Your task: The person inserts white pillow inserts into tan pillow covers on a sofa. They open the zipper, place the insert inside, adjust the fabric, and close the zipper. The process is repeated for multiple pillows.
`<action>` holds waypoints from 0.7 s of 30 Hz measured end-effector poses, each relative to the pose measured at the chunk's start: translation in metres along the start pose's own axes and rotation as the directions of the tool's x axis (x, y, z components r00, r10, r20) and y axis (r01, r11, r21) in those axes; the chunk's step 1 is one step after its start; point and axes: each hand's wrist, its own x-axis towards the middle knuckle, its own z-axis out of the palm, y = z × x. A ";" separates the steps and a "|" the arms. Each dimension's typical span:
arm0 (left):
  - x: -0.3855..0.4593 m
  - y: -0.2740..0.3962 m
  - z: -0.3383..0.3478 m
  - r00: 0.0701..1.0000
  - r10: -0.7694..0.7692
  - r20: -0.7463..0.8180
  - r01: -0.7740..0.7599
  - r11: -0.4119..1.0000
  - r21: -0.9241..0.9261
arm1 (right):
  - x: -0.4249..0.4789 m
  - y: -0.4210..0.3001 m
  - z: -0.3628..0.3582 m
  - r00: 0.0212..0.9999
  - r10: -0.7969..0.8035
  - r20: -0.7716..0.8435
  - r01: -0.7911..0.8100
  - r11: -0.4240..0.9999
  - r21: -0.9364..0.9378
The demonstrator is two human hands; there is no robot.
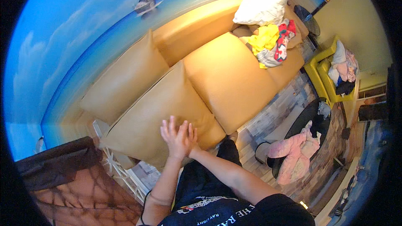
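My left hand (174,139) and my right hand (192,136) are close together, overlapping at the palms, just above or on a large tan cushion (150,116) of a sofa. Fingers of both are spread, and no object shows in either. Beyond lie the sofa's tan seat (229,81) and a second tan cushion (125,78) against the backrest. Toward the sofa's far end, yellow cloth (265,39), a red patterned garment (282,42) and grey cloth (270,58) are heaped beside a white pillow (265,0).
At the right stands a dark oval table (295,127) with a pink child's garment (298,157) over it. Clothes (344,69) are piled on a yellow-green armchair (317,75). A white lattice frame (122,169) and brown netted fabric (78,188) are at the lower left.
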 end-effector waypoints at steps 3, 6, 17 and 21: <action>0.007 0.043 0.027 0.971 -0.153 0.184 0.143 0.988 0.066 | -0.011 0.065 -0.009 0.999 -0.013 0.033 -0.011 0.765 0.644; 0.018 0.066 0.036 0.914 -0.325 0.241 0.271 0.934 0.231 | -0.045 0.139 -0.038 0.994 -0.070 0.081 0.024 0.883 0.468; 0.078 0.213 0.095 0.528 -0.769 0.361 0.717 0.631 0.296 | -0.217 0.402 -0.249 0.728 0.683 0.050 -0.615 0.620 0.487; 0.089 0.296 0.151 0.525 -0.638 0.563 0.669 0.718 0.190 | -0.225 0.468 -0.268 0.699 0.714 -0.029 -0.566 0.578 0.587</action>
